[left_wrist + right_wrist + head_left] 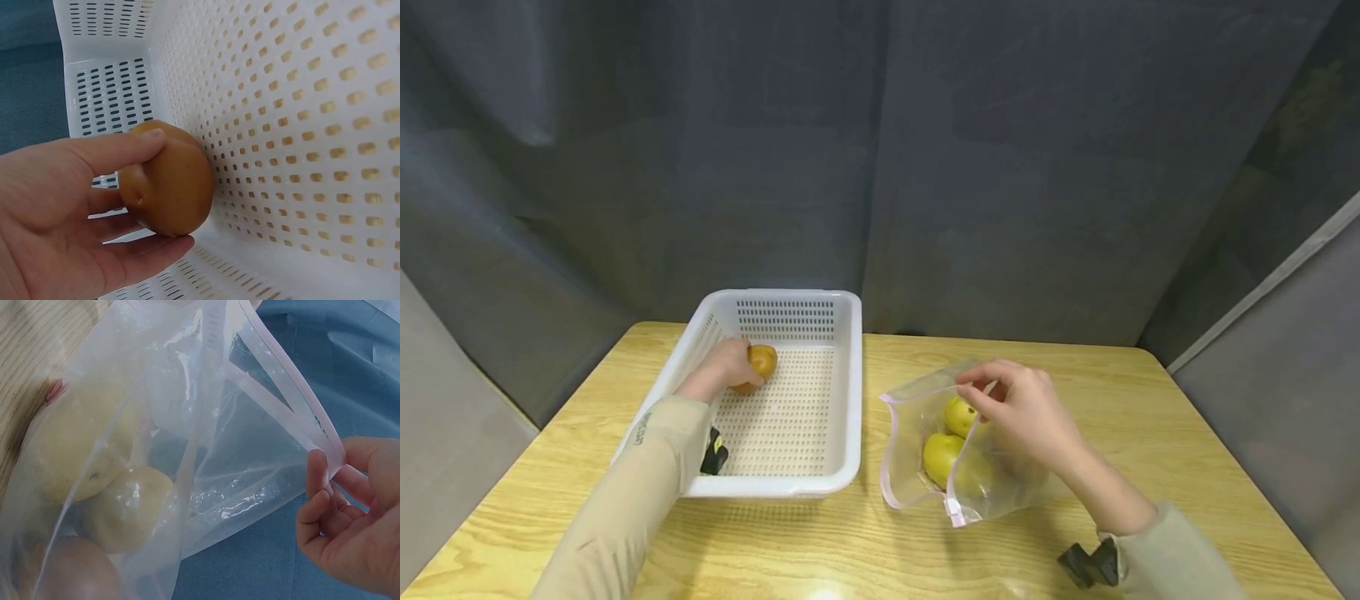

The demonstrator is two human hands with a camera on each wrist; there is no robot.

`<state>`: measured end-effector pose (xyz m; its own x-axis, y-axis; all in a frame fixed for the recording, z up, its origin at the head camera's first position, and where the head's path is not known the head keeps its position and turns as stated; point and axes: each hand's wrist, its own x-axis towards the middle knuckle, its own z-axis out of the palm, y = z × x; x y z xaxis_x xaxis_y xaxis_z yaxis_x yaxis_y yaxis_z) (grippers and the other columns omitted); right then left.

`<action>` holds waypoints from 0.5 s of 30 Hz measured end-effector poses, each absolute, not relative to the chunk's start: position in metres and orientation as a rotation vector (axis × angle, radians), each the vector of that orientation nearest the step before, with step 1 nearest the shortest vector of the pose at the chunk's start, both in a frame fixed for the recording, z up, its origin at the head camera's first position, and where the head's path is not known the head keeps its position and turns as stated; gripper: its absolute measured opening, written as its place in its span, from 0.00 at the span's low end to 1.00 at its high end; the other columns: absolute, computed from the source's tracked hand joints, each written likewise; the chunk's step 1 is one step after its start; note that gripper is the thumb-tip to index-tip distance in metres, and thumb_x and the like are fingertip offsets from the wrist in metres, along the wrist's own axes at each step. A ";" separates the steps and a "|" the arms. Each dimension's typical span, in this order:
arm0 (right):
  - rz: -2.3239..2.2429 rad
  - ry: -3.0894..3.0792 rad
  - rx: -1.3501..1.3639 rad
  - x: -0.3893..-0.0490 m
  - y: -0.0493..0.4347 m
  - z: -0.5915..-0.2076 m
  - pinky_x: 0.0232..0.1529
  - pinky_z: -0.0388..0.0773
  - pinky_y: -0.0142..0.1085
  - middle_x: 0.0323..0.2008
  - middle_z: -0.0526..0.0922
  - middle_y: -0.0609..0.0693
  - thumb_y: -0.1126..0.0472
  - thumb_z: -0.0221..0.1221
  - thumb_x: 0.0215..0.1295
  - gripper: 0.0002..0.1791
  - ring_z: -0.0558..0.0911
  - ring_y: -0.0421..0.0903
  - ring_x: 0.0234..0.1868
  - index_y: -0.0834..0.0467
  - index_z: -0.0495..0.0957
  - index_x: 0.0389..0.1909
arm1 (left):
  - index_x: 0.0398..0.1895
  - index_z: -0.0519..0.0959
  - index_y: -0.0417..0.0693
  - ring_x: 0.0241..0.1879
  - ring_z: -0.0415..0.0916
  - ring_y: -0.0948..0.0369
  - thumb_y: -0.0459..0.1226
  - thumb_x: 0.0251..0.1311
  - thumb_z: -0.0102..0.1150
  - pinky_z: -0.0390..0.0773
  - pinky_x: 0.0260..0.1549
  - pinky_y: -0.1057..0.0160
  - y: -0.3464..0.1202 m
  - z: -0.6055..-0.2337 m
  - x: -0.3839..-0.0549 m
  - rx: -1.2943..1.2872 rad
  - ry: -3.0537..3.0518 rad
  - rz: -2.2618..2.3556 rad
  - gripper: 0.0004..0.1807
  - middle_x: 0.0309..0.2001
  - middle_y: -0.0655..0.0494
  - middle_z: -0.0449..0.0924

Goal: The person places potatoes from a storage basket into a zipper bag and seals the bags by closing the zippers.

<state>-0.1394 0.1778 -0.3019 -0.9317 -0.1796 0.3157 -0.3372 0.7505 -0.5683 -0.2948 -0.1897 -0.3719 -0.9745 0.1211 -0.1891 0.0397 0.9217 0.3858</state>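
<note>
In the white basket, my left hand [727, 364] grips a smooth orange-brown roundish fruit or vegetable [175, 187]. Its thumb lies on top and its fingers reach around the side and under; the exact kind cannot be told. My right hand [1018, 408] pinches the rim of a clear zip bag [250, 469], whose mouth stands open toward the left. Inside the bag lie a large yellow fruit [942, 458] and a smaller yellow one [959, 415]. A brownish round piece [78, 569] shows dimly through the plastic in the right wrist view.
The white perforated basket [853, 400] stands on the left of the wooden table [820, 542], with the bag to its right. Dark grey curtains [1000, 167] hang behind the table. Black wrist devices [1090, 565] are worn on both arms.
</note>
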 end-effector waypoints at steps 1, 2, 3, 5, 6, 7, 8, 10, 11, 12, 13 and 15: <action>0.950 -2.710 0.406 -0.139 0.178 -0.302 0.19 0.71 0.29 0.27 0.79 0.45 0.57 0.60 0.58 0.08 0.76 0.39 0.19 0.55 0.82 0.37 | 0.61 0.58 0.25 0.48 0.69 0.46 0.37 0.47 0.65 0.69 0.50 0.51 -0.190 -0.371 -0.295 0.123 2.873 0.570 0.41 0.55 0.31 0.67; 0.953 -2.711 0.406 -0.139 0.178 -0.302 0.19 0.71 0.29 0.27 0.79 0.45 0.57 0.60 0.58 0.08 0.76 0.40 0.19 0.55 0.82 0.37 | 0.60 0.59 0.26 0.46 0.69 0.47 0.37 0.46 0.65 0.70 0.48 0.52 -0.190 -0.371 -0.294 0.125 2.871 0.573 0.40 0.54 0.32 0.68; 0.956 -2.713 0.405 -0.139 0.178 -0.302 0.19 0.71 0.29 0.27 0.79 0.45 0.57 0.60 0.58 0.09 0.76 0.40 0.19 0.55 0.82 0.37 | 0.59 0.61 0.26 0.44 0.70 0.48 0.37 0.46 0.65 0.71 0.46 0.53 -0.191 -0.371 -0.294 0.130 2.870 0.573 0.39 0.52 0.33 0.70; 0.960 -2.717 0.404 -0.139 0.178 -0.302 0.18 0.70 0.29 0.27 0.79 0.45 0.56 0.59 0.59 0.09 0.76 0.41 0.19 0.55 0.82 0.37 | 0.56 0.64 0.27 0.40 0.69 0.50 0.38 0.46 0.65 0.72 0.41 0.55 -0.191 -0.371 -0.294 0.139 2.863 0.564 0.36 0.47 0.35 0.72; 0.962 -2.718 0.404 -0.139 0.178 -0.302 0.18 0.70 0.29 0.28 0.79 0.45 0.56 0.59 0.59 0.09 0.76 0.41 0.19 0.55 0.82 0.37 | 0.55 0.65 0.27 0.38 0.69 0.51 0.38 0.46 0.65 0.72 0.39 0.56 -0.191 -0.371 -0.294 0.142 2.856 0.563 0.35 0.45 0.37 0.73; 0.964 -2.720 0.402 -0.139 0.178 -0.302 0.18 0.70 0.29 0.28 0.79 0.45 0.56 0.59 0.59 0.09 0.76 0.41 0.19 0.55 0.82 0.37 | 0.53 0.66 0.28 0.36 0.69 0.52 0.38 0.46 0.65 0.72 0.37 0.58 -0.191 -0.371 -0.294 0.152 2.850 0.556 0.33 0.43 0.39 0.74; 0.964 -2.720 0.400 -0.139 0.178 -0.302 0.18 0.70 0.29 0.27 0.79 0.45 0.56 0.59 0.59 0.09 0.76 0.41 0.19 0.55 0.82 0.37 | 0.52 0.67 0.28 0.35 0.69 0.53 0.39 0.46 0.65 0.72 0.35 0.58 -0.191 -0.371 -0.295 0.162 2.845 0.552 0.32 0.41 0.41 0.74; 0.961 -2.717 0.399 -0.139 0.178 -0.302 0.18 0.70 0.29 0.27 0.79 0.45 0.56 0.59 0.59 0.09 0.76 0.41 0.19 0.55 0.82 0.37 | 0.50 0.69 0.29 0.34 0.69 0.53 0.39 0.45 0.65 0.71 0.34 0.59 -0.190 -0.370 -0.295 0.186 2.835 0.538 0.30 0.38 0.43 0.74; 0.959 -2.716 0.399 -0.140 0.178 -0.302 0.18 0.70 0.29 0.27 0.79 0.45 0.57 0.59 0.58 0.09 0.76 0.40 0.19 0.55 0.82 0.37 | 0.49 0.69 0.29 0.33 0.69 0.54 0.39 0.45 0.65 0.71 0.33 0.59 -0.190 -0.369 -0.295 0.199 2.829 0.533 0.30 0.38 0.43 0.74; 0.957 -2.716 0.398 -0.140 0.178 -0.302 0.18 0.69 0.29 0.27 0.79 0.45 0.57 0.60 0.58 0.09 0.76 0.40 0.19 0.55 0.82 0.37 | 0.49 0.69 0.30 0.33 0.69 0.54 0.39 0.45 0.66 0.71 0.33 0.60 -0.190 -0.368 -0.295 0.208 2.827 0.523 0.30 0.37 0.44 0.74; 0.956 -2.716 0.397 -0.140 0.178 -0.302 0.18 0.69 0.29 0.27 0.79 0.45 0.57 0.60 0.58 0.09 0.76 0.40 0.19 0.55 0.82 0.37 | 0.49 0.69 0.29 0.33 0.69 0.54 0.40 0.44 0.65 0.71 0.33 0.60 -0.189 -0.367 -0.295 0.221 2.823 0.512 0.31 0.37 0.44 0.74; 0.953 -2.715 0.400 -0.140 0.178 -0.302 0.18 0.69 0.29 0.27 0.79 0.45 0.57 0.60 0.58 0.09 0.76 0.39 0.19 0.55 0.82 0.37 | 0.51 0.69 0.29 0.34 0.69 0.54 0.40 0.45 0.65 0.71 0.33 0.59 -0.188 -0.366 -0.295 0.234 2.811 0.498 0.32 0.38 0.43 0.74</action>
<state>-0.1404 0.1784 -0.3025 -0.9348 -0.1770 0.3079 -0.3306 0.7505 -0.5723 -0.2948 -0.1883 -0.3658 -0.9487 0.2048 -0.2410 0.1096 0.9277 0.3570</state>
